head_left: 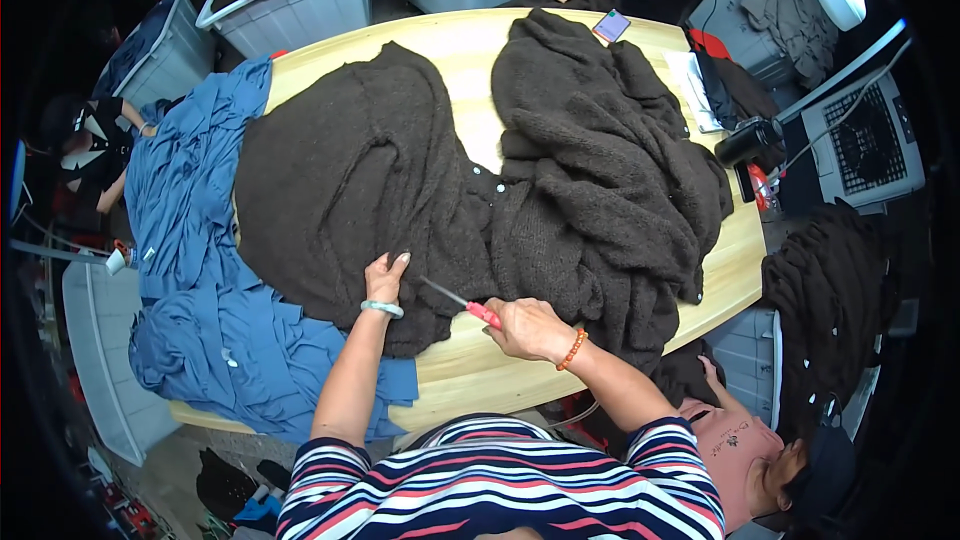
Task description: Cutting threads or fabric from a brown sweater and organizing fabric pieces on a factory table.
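My left hand (383, 280), with a pale green bangle at its wrist, is closed on a fold of dark brown knit fabric (330, 170) near the front of the table. In my right hand (535, 328), which wears an orange bead bracelet, is a slim red-handled tool (483, 314). Its thin metal shaft points left toward the fabric beside my left hand; I cannot make out its tip's shape. A second, heaped part of dark brown knit (620, 160) lies to the right, with small white dots along its edges.
Blue garments (200, 180) cover the left side of the wooden table (455, 380). A phone (611, 26) lies at the far edge. Grey bins (290, 10) stand behind. Other people are at the left, far side and lower right, near a person's pink shirt (735, 450).
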The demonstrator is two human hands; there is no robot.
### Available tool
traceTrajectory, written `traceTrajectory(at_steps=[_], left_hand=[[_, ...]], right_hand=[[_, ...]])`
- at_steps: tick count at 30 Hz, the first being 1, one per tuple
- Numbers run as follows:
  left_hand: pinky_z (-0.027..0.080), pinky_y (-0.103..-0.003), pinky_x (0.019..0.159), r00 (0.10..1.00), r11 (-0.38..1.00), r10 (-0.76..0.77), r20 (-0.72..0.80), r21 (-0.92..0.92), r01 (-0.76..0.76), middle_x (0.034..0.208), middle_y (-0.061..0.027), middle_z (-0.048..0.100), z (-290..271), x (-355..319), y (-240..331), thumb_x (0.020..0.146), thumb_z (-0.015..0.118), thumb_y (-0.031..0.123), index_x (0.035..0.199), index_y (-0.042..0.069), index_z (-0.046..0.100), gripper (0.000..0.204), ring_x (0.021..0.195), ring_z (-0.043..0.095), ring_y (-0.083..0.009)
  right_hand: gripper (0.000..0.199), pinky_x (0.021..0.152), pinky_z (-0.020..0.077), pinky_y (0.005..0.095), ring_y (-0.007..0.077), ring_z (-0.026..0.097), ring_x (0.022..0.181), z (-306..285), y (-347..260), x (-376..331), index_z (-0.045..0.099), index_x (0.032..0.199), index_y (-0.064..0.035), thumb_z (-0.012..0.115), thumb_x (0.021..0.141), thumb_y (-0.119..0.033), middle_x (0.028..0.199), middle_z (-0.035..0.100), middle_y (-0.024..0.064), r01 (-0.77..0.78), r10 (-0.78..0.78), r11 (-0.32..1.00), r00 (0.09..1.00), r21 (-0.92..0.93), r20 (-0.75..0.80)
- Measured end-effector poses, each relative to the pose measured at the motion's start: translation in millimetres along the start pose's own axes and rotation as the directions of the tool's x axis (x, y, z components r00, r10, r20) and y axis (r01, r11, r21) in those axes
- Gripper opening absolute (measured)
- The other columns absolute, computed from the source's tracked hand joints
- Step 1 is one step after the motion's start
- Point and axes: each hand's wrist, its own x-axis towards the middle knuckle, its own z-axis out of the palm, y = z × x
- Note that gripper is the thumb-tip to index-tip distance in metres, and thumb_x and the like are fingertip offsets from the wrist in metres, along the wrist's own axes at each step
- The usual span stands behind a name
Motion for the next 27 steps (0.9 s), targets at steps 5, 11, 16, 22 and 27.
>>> traceTrajectory(at_steps=[5,11,16,22,27], left_hand=[[0.050,-0.028,0.077,0.997,0.998,0.061,0.045,0.005,-0.061,0.101,-0.0070,0.070,10.6,-8.2,11.9,0.088,0.067,0.008,0.107,-0.006,0.066,0.023,0.084,0.063,-0.0127],[0.052,-0.040,0.081,0.808,0.350,0.552,0.205,0.823,-0.447,0.109,-0.0155,0.058,58.3,-15.7,66.0,0.076,0.077,0.021,0.133,0.005,0.047,0.066,0.097,0.061,-0.0339],[0.051,-0.043,0.082,0.742,0.032,0.581,0.334,0.902,-0.431,0.114,-0.0157,0.053,97.4,47.0,82.1,0.076,0.076,0.021,0.134,0.008,0.046,0.067,0.101,0.058,-0.0334],[0.047,-0.042,0.063,0.887,0.694,0.450,0.102,0.585,-0.420,0.065,-0.0163,0.063,87.5,90.0,61.2,0.087,0.064,0.017,0.079,-0.006,0.061,0.025,0.062,0.061,-0.0337],[0.047,-0.030,0.066,0.936,0.851,0.335,0.110,0.391,-0.351,0.075,-0.0080,0.068,68.4,96.2,33.8,0.087,0.067,0.016,0.093,-0.004,0.067,0.020,0.072,0.058,-0.0091]], right_hand=[[0.027,0.069,0.0519,0.0512,0.0424,0.066,0.076,10.3,-3.9,-6.9,0.059,0.104,-0.0016,0.058,0.089,-0.024,0.077,0.066,0.0250,0.092,-0.084,0.995,0.987,-0.050,0.140],[0.028,0.071,0.0494,0.0517,0.0437,0.063,0.077,4.4,18.9,-7.0,0.054,0.109,-0.0073,0.060,0.090,-0.026,0.078,0.064,0.0232,-0.113,0.126,0.990,0.980,0.088,-0.156],[0.028,0.074,0.0506,0.0533,0.0442,0.064,0.081,-11.0,17.3,-3.7,0.054,0.109,-0.0065,0.060,0.088,-0.024,0.080,0.066,0.0244,-0.162,0.186,0.980,0.948,0.112,-0.257],[0.028,0.077,0.0505,0.0519,0.0447,0.063,0.086,-41.8,15.4,6.2,0.059,0.106,-0.0056,0.062,0.087,-0.025,0.086,0.066,0.0239,-0.258,0.276,0.961,0.909,0.098,-0.311],[0.031,0.077,0.0521,0.0504,0.0427,0.065,0.086,-29.5,10.0,17.5,0.059,0.105,-0.0024,0.061,0.088,-0.028,0.085,0.067,0.0245,-0.126,0.123,0.992,0.987,-0.027,-0.102]])
